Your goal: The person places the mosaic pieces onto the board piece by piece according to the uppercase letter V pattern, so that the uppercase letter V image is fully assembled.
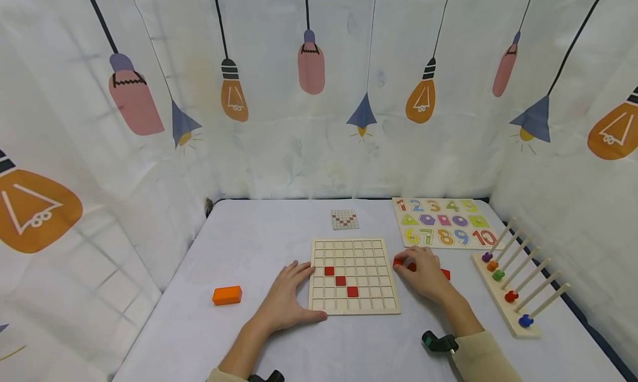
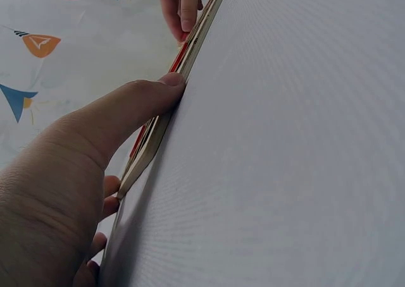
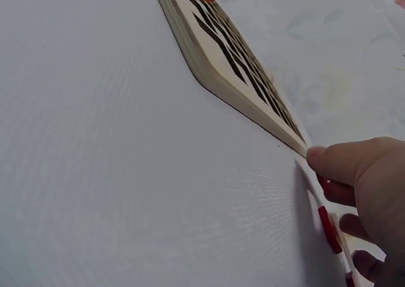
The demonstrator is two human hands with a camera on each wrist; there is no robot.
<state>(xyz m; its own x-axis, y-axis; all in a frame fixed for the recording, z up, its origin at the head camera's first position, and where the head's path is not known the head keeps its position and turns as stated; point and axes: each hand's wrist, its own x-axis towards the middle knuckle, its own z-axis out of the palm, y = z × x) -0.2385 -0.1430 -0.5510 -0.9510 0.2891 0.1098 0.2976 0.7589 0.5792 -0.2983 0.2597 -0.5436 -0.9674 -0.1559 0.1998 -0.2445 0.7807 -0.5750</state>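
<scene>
A square wooden grid board (image 1: 369, 306) lies on the white table, with three red square tiles (image 1: 341, 281) set in its cells in a diagonal. My left hand (image 1: 286, 299) spans the board's near left corner, thumb along the near edge and extended fingers at the left side. In the left wrist view the thumb (image 2: 142, 103) lies against the board's edge. Just right of the board, my right hand (image 1: 421, 271) pinches a red tile (image 3: 323, 183) between thumb and forefinger. Other red tiles (image 3: 330, 230) lie beneath and beside that hand, partly hidden by it.
A small pattern card (image 1: 345, 220) lies beyond the board. At the back right is a number and shape puzzle board (image 1: 406, 233), with a wooden peg stand (image 1: 518, 322) carrying coloured pieces in front of it. An orange block (image 1: 226, 295) sits at the left.
</scene>
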